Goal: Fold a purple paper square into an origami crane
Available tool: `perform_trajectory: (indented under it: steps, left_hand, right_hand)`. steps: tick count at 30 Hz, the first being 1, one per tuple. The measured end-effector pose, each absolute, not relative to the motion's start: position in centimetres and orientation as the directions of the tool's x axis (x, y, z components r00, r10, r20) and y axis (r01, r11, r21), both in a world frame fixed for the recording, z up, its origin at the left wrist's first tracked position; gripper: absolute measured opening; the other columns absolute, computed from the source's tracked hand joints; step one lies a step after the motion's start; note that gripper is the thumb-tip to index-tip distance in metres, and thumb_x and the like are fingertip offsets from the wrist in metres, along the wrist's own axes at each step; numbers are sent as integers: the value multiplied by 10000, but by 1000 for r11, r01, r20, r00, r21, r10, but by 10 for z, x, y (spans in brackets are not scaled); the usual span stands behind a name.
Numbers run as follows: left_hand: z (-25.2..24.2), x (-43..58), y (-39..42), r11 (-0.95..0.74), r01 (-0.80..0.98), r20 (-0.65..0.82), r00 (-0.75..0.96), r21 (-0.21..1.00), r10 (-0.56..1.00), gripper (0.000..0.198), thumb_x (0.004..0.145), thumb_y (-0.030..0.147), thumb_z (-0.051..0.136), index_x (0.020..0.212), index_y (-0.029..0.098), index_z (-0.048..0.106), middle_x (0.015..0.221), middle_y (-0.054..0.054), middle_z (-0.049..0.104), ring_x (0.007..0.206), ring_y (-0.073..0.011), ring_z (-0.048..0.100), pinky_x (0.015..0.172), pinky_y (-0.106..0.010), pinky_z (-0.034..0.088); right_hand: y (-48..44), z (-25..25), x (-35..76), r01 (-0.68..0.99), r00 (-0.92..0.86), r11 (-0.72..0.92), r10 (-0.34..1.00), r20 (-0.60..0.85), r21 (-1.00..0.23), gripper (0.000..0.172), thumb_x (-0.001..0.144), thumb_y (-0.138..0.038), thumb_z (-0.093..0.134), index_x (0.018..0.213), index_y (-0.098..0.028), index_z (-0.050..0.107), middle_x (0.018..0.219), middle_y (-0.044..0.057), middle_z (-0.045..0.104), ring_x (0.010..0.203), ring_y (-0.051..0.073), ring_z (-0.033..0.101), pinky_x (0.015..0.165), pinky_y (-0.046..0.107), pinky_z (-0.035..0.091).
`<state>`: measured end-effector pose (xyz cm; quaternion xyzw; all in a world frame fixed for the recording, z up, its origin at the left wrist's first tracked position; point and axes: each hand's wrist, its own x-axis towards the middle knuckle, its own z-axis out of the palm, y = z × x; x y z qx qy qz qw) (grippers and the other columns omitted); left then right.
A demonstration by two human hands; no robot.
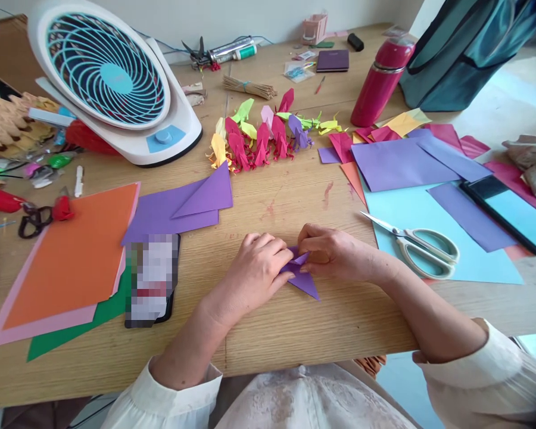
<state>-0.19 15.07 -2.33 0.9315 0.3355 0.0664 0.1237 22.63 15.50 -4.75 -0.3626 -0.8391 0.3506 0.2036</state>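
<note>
A small folded purple paper (304, 281) lies on the wooden table (272, 333) near its front edge. My left hand (256, 271) presses on the paper's left side with curled fingers. My right hand (333, 253) pinches the paper's upper corner from the right. Both hands meet over the fold, and part of the paper is hidden beneath them.
Scissors (422, 247) lie on a light blue sheet (433, 214) to the right, among purple and pink sheets. Folded purple paper (183, 205), orange sheet (74, 256) and a phone (152, 280) sit left. Several paper cranes (263, 134), a fan (111, 77) and a red bottle (379, 80) stand behind.
</note>
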Motion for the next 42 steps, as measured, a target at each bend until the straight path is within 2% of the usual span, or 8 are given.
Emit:
perform_trajectory:
  steps: [6,12,16,26,29,35,38,42]
  left_hand:
    - [-41,-9,157,-708,588,47,755,392,654,280,901,295,696,1169,223,660,1128,-56,634,1068,-243,536,931,-407,425]
    - [-48,-5,158,-665,586,91,715,462,693,179,895,330,707,1037,223,701,1100,-53,656,1040,-232,556,917,-400,442]
    - [-51,-3,159,-652,606,104,691,456,715,220,850,389,754,1007,241,714,1047,-43,666,1025,-240,568,877,-396,440]
    - [-47,1,160,-625,639,72,671,448,738,165,852,357,759,972,244,738,1017,-35,683,1009,-240,558,872,-409,409]
    - [-45,4,159,-625,661,59,666,415,744,154,841,345,773,927,229,721,1013,-36,690,1012,-248,564,866,-419,395]
    - [-49,5,159,-570,684,35,626,456,779,347,707,363,881,948,210,684,1053,-47,666,1039,-273,574,887,-444,430]
    - [-52,4,159,-537,688,34,600,487,799,368,683,363,895,940,215,677,1048,-44,655,1028,-271,570,880,-442,441]
    - [-53,3,160,-534,677,37,601,506,798,361,684,349,893,949,224,682,1060,-32,645,1040,-262,568,885,-429,440]
  right_hand:
    - [174,-30,227,549,-688,415,718,-110,-725,114,828,-148,688,922,-197,729,980,36,609,782,124,641,721,238,491]
    - [203,-8,213,684,-714,486,601,-360,-544,79,792,-196,682,803,-207,759,962,44,645,692,116,605,641,248,441]
    - [219,-1,206,659,-751,495,466,-468,-566,127,767,-185,690,838,-228,787,874,24,671,726,140,598,650,254,426]
    - [220,-5,226,627,-763,422,499,-410,-654,163,772,-227,694,900,-248,793,962,36,637,807,156,628,685,250,473]
    - [221,-4,218,635,-768,478,473,-432,-606,224,742,-177,713,924,-274,801,870,17,667,701,137,612,593,244,438]
    - [246,-7,193,627,-773,499,307,-555,-598,129,651,-211,833,765,-244,780,566,-59,640,504,102,572,501,229,419]
    - [255,-12,189,654,-749,389,215,-627,-648,188,616,-285,892,736,-220,764,535,-58,624,479,107,598,504,251,481]
    - [257,-19,192,661,-747,216,270,-607,-718,280,524,-266,943,679,-201,719,510,-57,601,457,126,619,496,267,500]
